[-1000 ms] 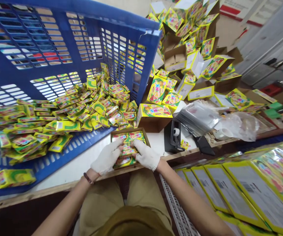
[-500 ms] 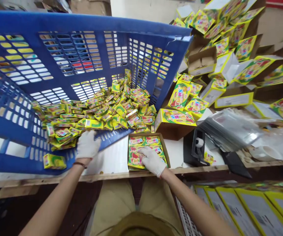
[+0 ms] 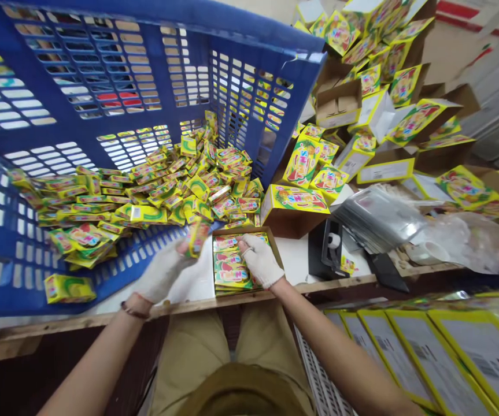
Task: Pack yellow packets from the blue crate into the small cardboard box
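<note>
My left hand, in a white glove, pinches a small yellow candy box, blurred by motion, between basket and carton. An open carton stands at the table's front edge, with small fruit-printed boxes lying in rows inside. Over its right half is my right hand, also gloved, its fingers bent together and touching the contents; what they may grip is hidden. A heap of the same small boxes lies in the tipped blue plastic basket on the left.
One loose small box lies at the basket's front. An empty display carton and a black tape dispenser stand right of the filled carton. Beyond are clear plastic sheets and piled cartons. Packed cartons stand below right.
My left hand has come from the heap toward the carton with a small candy box in it. My right hand has drawn its fingers in over the carton. The view has shifted.
</note>
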A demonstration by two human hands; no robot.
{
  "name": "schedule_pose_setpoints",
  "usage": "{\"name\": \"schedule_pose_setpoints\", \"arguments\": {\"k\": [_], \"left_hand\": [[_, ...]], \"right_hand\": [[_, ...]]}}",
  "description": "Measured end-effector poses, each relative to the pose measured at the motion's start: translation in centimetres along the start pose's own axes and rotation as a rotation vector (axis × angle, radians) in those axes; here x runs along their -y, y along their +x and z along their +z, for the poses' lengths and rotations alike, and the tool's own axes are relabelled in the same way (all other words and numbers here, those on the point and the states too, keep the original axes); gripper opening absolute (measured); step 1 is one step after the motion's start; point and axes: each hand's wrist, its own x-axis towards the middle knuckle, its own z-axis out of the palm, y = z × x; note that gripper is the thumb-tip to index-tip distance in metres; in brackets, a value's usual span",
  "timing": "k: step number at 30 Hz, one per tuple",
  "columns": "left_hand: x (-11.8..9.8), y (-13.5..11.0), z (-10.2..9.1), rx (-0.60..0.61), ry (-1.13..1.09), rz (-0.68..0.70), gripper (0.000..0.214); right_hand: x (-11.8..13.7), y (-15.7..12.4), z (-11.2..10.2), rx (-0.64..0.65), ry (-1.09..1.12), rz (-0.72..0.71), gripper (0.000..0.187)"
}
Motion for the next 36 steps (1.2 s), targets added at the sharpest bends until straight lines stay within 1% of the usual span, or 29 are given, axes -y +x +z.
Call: {"name": "schedule_pose_setpoints", "arguments": {"k": [1,2,3,4,6,7,8,10,11,12,14,16,17,19,20,22,24,26,27,29,30,32,33,34,36], "left_hand": [[-0.1,-0.3,1.5,0.122,-0.075,-0.014,0.063],[-0.2,-0.4,2.8,0.209,-0.076,-0.011,0.060],[-0.3,-0.4,3.7,0.235,-0.025,0.031,0.057],[-0.3,-0.3,4.4,0.227,0.079,0.101,0.053],[-0.2,0.0,4.7,0.165,0.404,0.308,0.044],[-0.1,0.0,4.7,0.163,0.592,0.414,0.037],[0.1,0.0,4.6,0.192,0.779,0.501,0.030],[0.7,-0.4,4.6,0.289,1.092,0.603,0.022],[1.0,-0.7,4.7,0.321,1.203,0.625,0.021],[1.4,-1.2,4.9,0.323,1.285,0.637,0.022],[2.3,-2.0,5.5,0.267,1.378,0.643,0.024],[3.0,-2.4,5.8,0.224,1.392,0.650,0.023],[3.2,-2.4,5.8,0.225,1.375,0.660,0.022],[3.3,-1.6,5.0,0.219,1.328,0.673,0.020],[3.0,-0.9,4.3,0.173,1.318,0.666,0.020],[1.7,1.0,2.1,0.002,1.337,0.623,0.026],[-0.1,3.1,-0.8,-0.212,1.381,0.557,0.032],[-2.0,5.0,-3.9,-0.366,1.415,0.457,0.037],[-2.8,5.8,-5.2,-0.401,1.437,0.363,0.036],[-4.0,6.8,-7.4,-0.395,1.428,0.287,0.026],[-4.4,7.0,-8.1,-0.383,1.410,0.274,0.020],[-4.7,6.9,-8.5,-0.414,1.322,0.281,0.012],[-4.7,6.7,-8.2,-0.454,1.261,0.280,0.012],[-4.5,6.3,-7.6,-0.491,1.191,0.277,0.014],[-3.6,5.3,-5.3,-0.517,1.065,0.281,0.023]], "right_hand": [[0.3,0.4,0.5,0.050,0.123,0.050,0.025],[0.6,0.8,1.0,0.098,0.242,0.093,0.024],[0.9,1.2,1.2,0.121,0.346,0.127,0.022],[1.1,1.5,1.2,0.110,0.433,0.151,0.022],[1.3,1.8,0.4,0.030,0.536,0.184,0.023],[1.3,1.9,-0.4,-0.021,0.544,0.200,0.023],[1.2,1.9,-1.4,-0.062,0.532,0.214,0.023],[0.9,1.6,-3.3,-0.093,0.476,0.232,0.024],[0.7,1.2,-4.0,-0.075,0.439,0.234,0.025],[0.5,0.8,-4.4,-0.035,0.407,0.229,0.027],[0.0,-0.1,-4.5,0.095,0.355,0.202,0.027],[-0.4,-0.8,-3.8,0.214,0.292,0.161,0.022],[-0.6,-1.1,-3.2,0.255,0.253,0.140,0.018],[-0.9,-1.3,-2.3,0.296,0.167,0.112,0.011],[-0.9,-1.3,-1.9,0.313,0.127,0.103,0.010],[-0.9,-1.1,-1.6,0.346,0.061,0.086,0.010],[-0.6,-0.9,-1.7,0.379,0.025,0.072,0.009],[-0.4,-0.7,-1.9,0.380,0.046,0.079,0.008],[-0.3,-0.7,-2.0,0.359,0.080,0.094,0.008],[0.0,-0.5,-2.1,0.278,0.181,0.133,0.012],[0.1,-0.5,-2.1,0.234,0.237,0.155,0.015],[0.4,-0.2,-2.0,0.161,0.351,0.192,0.021],[0.5,0.0,-1.8,0.138,0.405,0.206,0.024],[0.6,0.2,-1.5,0.124,0.460,0.218,0.027],[0.9,0.6,-0.6,0.095,0.567,0.230,0.030]]}}
